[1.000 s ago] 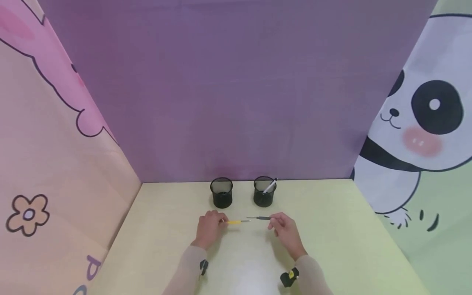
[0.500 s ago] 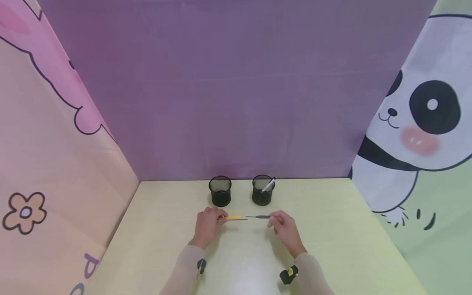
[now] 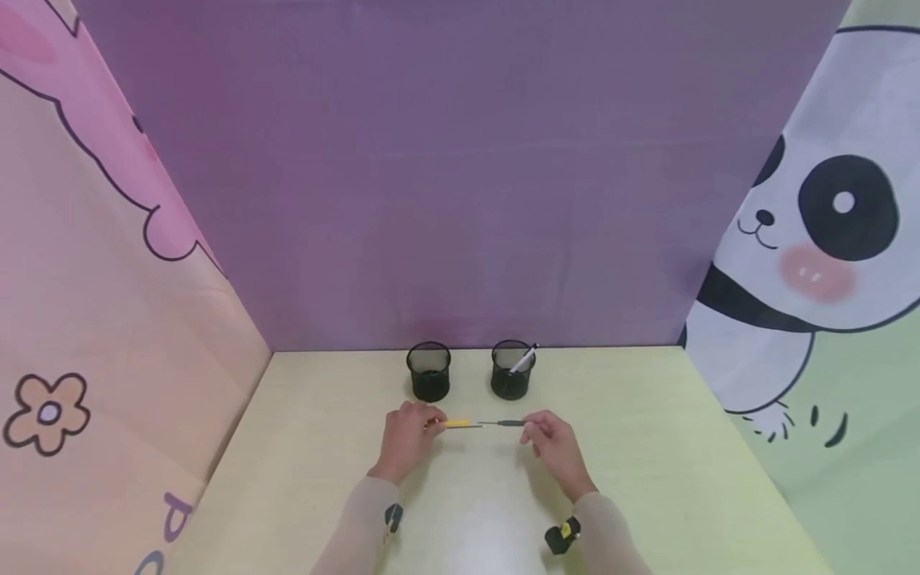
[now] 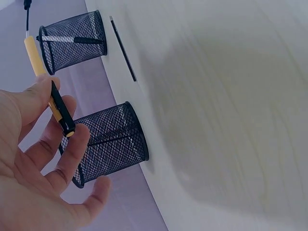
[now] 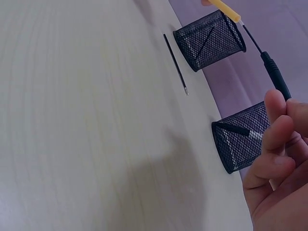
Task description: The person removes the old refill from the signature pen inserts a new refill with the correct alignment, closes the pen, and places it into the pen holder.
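Observation:
My left hand [image 3: 405, 441] pinches the yellow barrel [image 4: 34, 55] of a pen between thumb and fingers. A black clip [image 4: 60, 110] and black end show on it in the left wrist view. My right hand [image 3: 559, 449] pinches a black ribbed pen grip [image 5: 274, 72] with a thin dark rod [image 5: 251, 37], like a refill, sticking out toward the barrel. Rod and barrel line up end to end; whether the pale tip between them touches or enters the barrel, I cannot tell. A loose dark refill [image 5: 175, 62] with a pale tip lies on the table.
Two black mesh pen cups stand near the table's back edge: the left cup [image 3: 430, 387] and the right cup [image 3: 510, 387]. A white-and-black pen [image 3: 522, 359] leans in the right one. A purple backdrop [image 3: 460, 176] rises behind the table [image 3: 323, 399].
Over the second, my left hand has shifted the yellow barrel slightly upward in the head view, into line with the rod. My right hand stays nearly still. The last half second shows hardly any movement.

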Available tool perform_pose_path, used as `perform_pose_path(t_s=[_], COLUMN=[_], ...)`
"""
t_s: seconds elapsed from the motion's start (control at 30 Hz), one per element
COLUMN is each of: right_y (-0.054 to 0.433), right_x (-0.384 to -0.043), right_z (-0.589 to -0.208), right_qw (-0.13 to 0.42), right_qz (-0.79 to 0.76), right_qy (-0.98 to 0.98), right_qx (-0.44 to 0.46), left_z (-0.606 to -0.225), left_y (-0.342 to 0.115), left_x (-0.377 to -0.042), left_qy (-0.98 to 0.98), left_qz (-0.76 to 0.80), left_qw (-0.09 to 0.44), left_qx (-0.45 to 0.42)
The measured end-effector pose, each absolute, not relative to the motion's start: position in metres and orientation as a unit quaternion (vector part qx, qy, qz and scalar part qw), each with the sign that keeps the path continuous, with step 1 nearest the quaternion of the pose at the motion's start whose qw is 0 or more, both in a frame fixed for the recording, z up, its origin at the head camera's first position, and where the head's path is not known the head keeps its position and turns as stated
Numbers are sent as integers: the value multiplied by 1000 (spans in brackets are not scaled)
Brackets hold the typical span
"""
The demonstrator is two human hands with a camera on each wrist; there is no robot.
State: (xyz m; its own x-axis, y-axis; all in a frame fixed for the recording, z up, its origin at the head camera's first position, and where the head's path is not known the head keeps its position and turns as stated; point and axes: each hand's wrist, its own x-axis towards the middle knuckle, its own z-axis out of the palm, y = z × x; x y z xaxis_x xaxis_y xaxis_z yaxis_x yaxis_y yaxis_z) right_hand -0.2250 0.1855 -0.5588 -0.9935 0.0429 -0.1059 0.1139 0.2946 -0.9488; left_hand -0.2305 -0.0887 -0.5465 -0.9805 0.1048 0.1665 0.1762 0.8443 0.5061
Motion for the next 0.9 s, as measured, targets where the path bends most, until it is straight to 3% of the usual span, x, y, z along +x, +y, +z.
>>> perform_pose_path(t_s=[0.9], right_y=[176], right_x=[-222], right_z=[-569], right_qw=[13], right_qz=[-595], right_qy=[804], right_qx=[17], left_z=[-545], left_y=[-64], left_x=[-230], left_qy=[-957], left_qz=[-259], left_qw=[64], left_qx=[-116])
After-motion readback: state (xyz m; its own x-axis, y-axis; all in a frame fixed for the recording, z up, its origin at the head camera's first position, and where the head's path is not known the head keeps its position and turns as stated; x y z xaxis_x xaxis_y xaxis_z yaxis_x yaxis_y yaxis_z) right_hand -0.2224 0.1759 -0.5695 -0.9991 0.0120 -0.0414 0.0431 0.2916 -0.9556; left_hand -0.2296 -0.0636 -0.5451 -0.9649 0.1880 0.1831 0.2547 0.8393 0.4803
